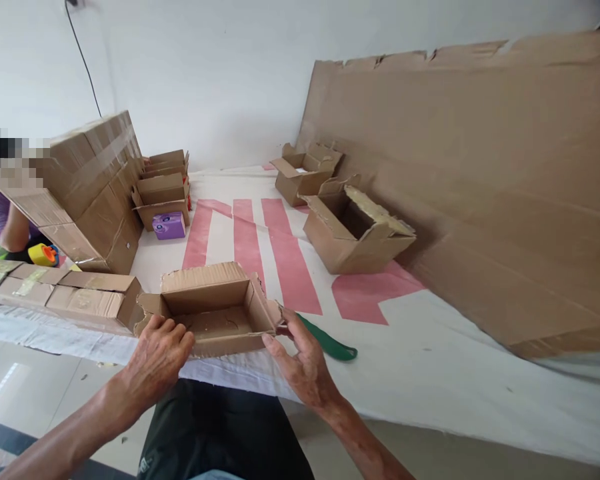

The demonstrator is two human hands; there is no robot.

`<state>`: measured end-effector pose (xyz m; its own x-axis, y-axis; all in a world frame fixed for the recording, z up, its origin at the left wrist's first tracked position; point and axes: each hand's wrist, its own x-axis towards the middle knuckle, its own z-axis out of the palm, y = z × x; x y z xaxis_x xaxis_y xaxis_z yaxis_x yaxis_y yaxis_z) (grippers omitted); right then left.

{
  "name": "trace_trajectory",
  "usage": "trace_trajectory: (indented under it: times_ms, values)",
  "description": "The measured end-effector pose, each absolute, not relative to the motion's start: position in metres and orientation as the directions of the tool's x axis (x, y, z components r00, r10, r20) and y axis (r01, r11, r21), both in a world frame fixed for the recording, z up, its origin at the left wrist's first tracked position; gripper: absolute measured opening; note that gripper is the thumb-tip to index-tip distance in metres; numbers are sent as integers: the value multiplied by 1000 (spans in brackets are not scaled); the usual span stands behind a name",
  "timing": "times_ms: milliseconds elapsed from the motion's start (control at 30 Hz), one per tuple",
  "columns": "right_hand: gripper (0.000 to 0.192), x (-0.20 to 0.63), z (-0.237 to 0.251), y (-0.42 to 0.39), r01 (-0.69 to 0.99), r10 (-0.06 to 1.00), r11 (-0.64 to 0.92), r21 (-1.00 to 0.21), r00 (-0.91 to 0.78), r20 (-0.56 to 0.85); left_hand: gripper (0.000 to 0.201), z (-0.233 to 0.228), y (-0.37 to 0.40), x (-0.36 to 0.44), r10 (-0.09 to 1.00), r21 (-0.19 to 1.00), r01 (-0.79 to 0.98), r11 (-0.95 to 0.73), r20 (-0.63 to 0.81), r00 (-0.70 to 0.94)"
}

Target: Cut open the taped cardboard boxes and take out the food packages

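An empty cardboard box (230,345) with its flaps folded out lies at the near edge of the table, in front of me. My left hand (161,353) grips its near left corner, fingers curled over the rim. At the right end, my right hand (300,357) holds the corner flap between thumb and fingers. Just beyond that hand lies a green curved object (333,341), possibly a knife handle or sheath, partly hidden by the fingers.
Two open cardboard boxes (347,250) stand by a large cardboard sheet (480,187) on the right. To the left are taped boxes (85,300), a big carton (115,220), a purple box (169,225), and a person (13,220) near a yellow tape roll (43,254). A cloth (430,373) covers the table.
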<state>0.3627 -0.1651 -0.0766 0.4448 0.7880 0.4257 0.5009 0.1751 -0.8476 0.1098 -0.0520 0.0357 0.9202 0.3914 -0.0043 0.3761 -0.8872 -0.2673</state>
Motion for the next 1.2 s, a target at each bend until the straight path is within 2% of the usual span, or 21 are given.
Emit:
trace_trajectory:
  times_ms: [133,267,333,433,567,800,967,1200]
  values:
    - [35,383,-92,-158,603,763,176,-778,417,495,21,44,-20,125,408,-293,384,-875,-20,913]
    - [39,411,-116,-157,774,701,107,-624,387,599,20,60,29,137,441,-323,409,-854,-29,897]
    - [38,426,-130,-159,842,684,44,-538,367,630,19,70,61,140,519,-333,479,-812,-36,854]
    - [38,443,-150,-165,889,705,-40,-455,348,618,22,83,113,138,700,-353,640,-683,-64,712]
    - [39,451,-167,-172,917,733,-91,-390,326,597,27,93,169,131,815,-390,738,-551,-65,575]
    - [35,451,-174,-170,931,707,-127,-341,326,627,38,82,211,122,872,-388,792,-471,-67,486]
    - [32,449,-179,-168,921,702,-154,-359,358,616,40,73,229,121,890,-388,813,-434,-46,453]
    - [35,454,-187,-167,896,697,-169,-410,403,593,46,70,229,122,859,-341,802,-491,-31,512]
